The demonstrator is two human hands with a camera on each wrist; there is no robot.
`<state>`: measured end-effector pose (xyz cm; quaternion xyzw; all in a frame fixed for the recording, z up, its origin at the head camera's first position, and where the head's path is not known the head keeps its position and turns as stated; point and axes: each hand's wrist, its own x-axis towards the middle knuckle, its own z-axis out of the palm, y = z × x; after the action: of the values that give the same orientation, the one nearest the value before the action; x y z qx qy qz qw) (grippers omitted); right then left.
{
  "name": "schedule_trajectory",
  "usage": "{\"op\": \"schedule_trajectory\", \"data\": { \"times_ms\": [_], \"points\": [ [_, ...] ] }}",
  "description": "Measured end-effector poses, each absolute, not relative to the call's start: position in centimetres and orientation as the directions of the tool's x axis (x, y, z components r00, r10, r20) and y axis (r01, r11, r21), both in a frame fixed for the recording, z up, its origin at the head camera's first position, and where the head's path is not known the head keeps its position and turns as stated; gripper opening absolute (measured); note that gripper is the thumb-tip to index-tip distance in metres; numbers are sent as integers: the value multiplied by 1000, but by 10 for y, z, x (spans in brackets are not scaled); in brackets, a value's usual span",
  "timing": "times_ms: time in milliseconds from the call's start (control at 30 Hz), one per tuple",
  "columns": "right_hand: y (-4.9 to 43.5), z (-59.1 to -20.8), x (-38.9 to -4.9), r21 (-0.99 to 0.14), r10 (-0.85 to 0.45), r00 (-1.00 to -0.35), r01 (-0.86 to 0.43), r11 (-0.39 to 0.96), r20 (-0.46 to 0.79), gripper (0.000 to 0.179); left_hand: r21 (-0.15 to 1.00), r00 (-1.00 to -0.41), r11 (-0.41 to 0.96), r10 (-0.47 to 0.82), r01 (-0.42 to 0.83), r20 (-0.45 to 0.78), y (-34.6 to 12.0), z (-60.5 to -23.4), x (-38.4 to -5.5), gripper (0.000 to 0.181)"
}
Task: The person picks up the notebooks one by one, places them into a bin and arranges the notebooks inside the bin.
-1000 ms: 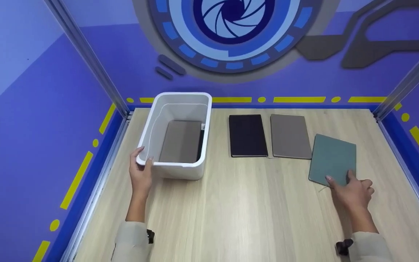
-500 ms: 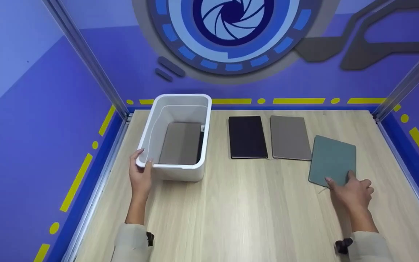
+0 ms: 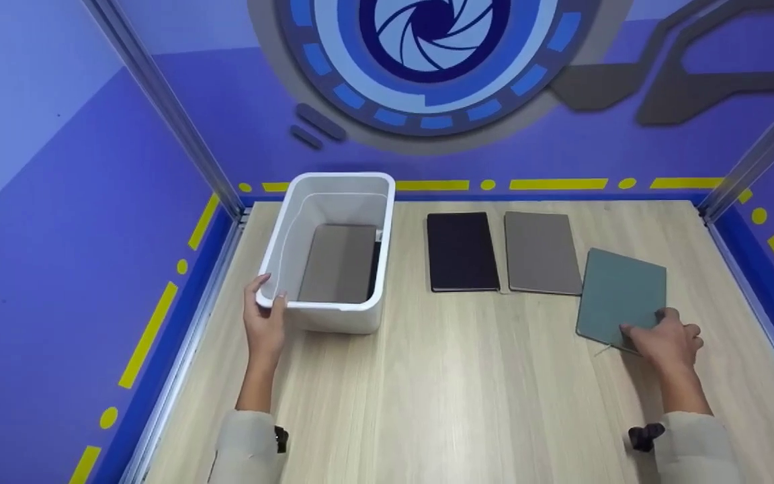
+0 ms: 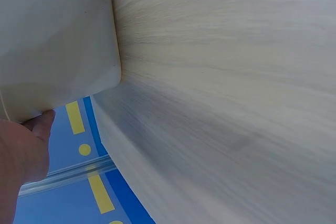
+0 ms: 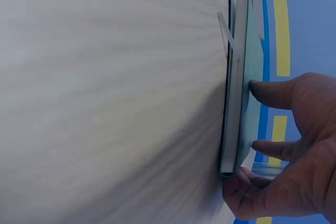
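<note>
My left hand (image 3: 266, 329) grips the near left corner of a white plastic bin (image 3: 333, 318), with finger and thumb over its rim. Inside the bin lies a taupe notebook (image 3: 340, 265), and a dark strip shows along its right side. On the right, my right hand (image 3: 670, 341) holds the near right corner of a green notebook (image 3: 622, 296) lying on the table. In the right wrist view, thumb and forefinger touch the notebook's cover (image 5: 254, 61), while the other fingers bend at its edge. A thin ribbon (image 5: 227, 32) sticks out from its pages.
A black notebook (image 3: 462, 252) and another taupe notebook (image 3: 541, 252) lie side by side on the wooden table (image 3: 454, 390). The green notebook's left edge meets the taupe one's near corner. Blue-purple panels (image 3: 179, 154) stand around the table's back and sides.
My right thumb has slid slightly right across the green notebook's cover, and the right hand has shifted a little toward its right edge. The bin, the left hand and the other notebooks look unmoved.
</note>
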<state>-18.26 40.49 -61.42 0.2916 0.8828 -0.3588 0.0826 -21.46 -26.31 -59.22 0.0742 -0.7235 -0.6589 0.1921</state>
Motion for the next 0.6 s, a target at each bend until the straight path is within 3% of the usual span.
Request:
{"op": "schedule_trajectory", "data": {
  "times_ms": [267, 600],
  "points": [
    [416, -609, -189, -592, 419, -823, 567, 572, -383, 95, 981, -913, 122, -361, 153, 188, -262, -592, -216, 47],
    [424, -616, -187, -702, 339, -851, 523, 483, -401, 87, 981, -913, 123, -365, 148, 183, -262, -593, -216, 47]
  ]
}}
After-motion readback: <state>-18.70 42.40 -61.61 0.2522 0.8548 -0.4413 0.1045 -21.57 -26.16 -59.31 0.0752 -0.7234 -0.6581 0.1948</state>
